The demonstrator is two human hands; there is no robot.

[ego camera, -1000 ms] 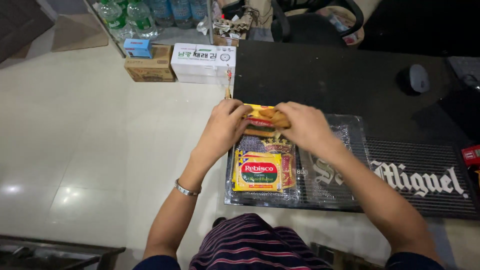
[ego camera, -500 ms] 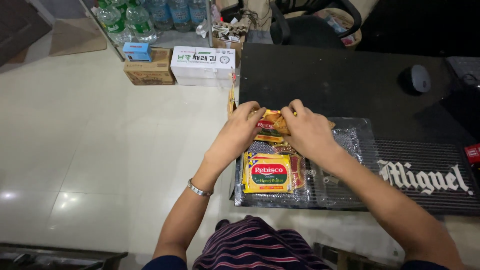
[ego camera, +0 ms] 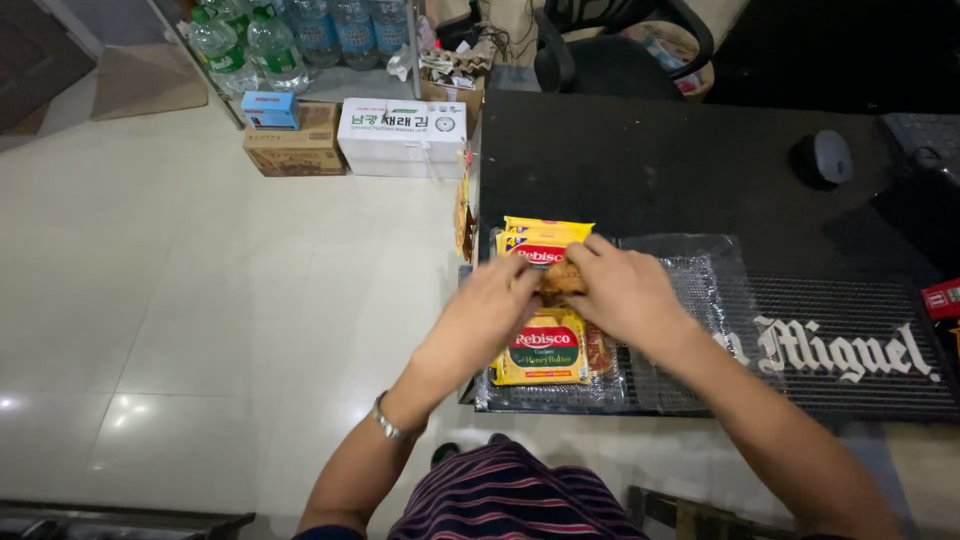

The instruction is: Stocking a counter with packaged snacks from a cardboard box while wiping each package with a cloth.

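Both hands, left hand (ego camera: 490, 305) and right hand (ego camera: 620, 290), are now pinching a small yellow-and-red cracker packet (ego camera: 560, 280), lowering it toward the flat yellow cracker packets (ego camera: 545, 345) in the clear plastic tray (ego camera: 700, 290).

Yellow-red packets (ego camera: 541, 349) are stacked at centre; a white box (ego camera: 402, 131) and brown carton (ego camera: 293, 150) lie at eleven o'clock.

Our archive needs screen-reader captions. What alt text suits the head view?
Two bare hands, left hand and right hand, grip a small snack packet together above yellow cracker packs in a clear plastic tray on a dark counter.
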